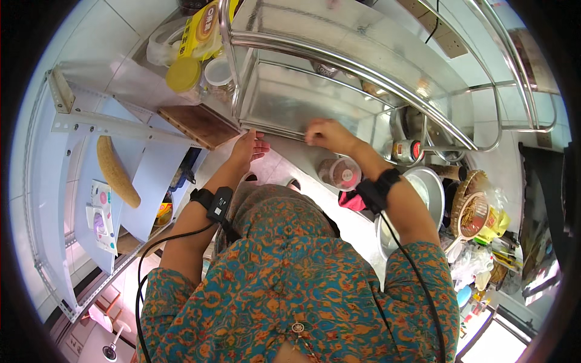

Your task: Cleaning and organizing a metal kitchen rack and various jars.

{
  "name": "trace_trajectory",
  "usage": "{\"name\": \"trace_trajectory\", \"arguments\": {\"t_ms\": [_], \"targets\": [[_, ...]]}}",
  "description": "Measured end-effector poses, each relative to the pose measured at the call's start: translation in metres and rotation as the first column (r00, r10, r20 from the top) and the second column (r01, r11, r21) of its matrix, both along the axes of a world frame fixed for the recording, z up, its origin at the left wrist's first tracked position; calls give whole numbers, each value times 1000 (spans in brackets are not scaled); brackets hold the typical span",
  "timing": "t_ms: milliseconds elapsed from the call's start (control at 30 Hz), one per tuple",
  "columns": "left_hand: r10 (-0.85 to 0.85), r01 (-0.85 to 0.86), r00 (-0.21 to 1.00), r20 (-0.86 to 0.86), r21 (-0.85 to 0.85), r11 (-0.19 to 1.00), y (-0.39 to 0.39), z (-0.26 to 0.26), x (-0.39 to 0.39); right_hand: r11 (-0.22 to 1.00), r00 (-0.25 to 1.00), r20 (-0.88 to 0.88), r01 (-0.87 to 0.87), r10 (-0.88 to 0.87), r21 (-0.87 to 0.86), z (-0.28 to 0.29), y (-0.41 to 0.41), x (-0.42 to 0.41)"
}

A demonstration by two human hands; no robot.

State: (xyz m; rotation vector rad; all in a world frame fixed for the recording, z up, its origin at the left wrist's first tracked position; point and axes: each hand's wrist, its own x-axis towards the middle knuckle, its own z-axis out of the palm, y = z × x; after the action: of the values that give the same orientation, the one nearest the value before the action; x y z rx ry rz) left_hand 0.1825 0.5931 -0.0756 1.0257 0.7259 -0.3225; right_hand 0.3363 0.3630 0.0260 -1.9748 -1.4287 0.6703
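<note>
My left hand (248, 149) is in front of the lower left corner of a stainless-steel rack (290, 97), close to a brown wooden board (199, 123). Its palm faces inward, the fingers extend, and nothing is in it. Over the front edge of the rack's lower metal shelf, my right hand (330, 136) has its fingers curled and is slightly blurred. Whether it holds something small is hidden. A clear round plastic tub (340, 174) with reddish-brown contents stands below my right wrist. Black straps with small devices and cables circle both forearms.
Left of the rack are a yellow-lidded jar (184, 75), a white-lidded jar (219, 72) and a yellow packet (199, 31). A metal shelving unit (109, 127) borders the left. On the right are a red-lidded glass jar (405, 150), a metal basin (435, 193) and a strainer (470, 215).
</note>
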Motion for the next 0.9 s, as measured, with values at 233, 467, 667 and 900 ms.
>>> {"name": "trace_trajectory", "arguments": {"t_ms": [233,467,667,900], "targets": [[-13,13,1000,-16,-12,1000,2,-2,1,960,989,-62,118,-138,-254,13,-120,19],[-41,40,999,-20,-19,999,4,-2,3,850,929,356,270,-105,-453,18,-202,19],[-82,82,997,-12,11,997,6,0,-1,699,787,595,517,-162,-493,26,-184,-25],[-61,59,998,24,98,993,-4,-5,-5,438,199,634,865,-747,244,54,-196,-109]]}}
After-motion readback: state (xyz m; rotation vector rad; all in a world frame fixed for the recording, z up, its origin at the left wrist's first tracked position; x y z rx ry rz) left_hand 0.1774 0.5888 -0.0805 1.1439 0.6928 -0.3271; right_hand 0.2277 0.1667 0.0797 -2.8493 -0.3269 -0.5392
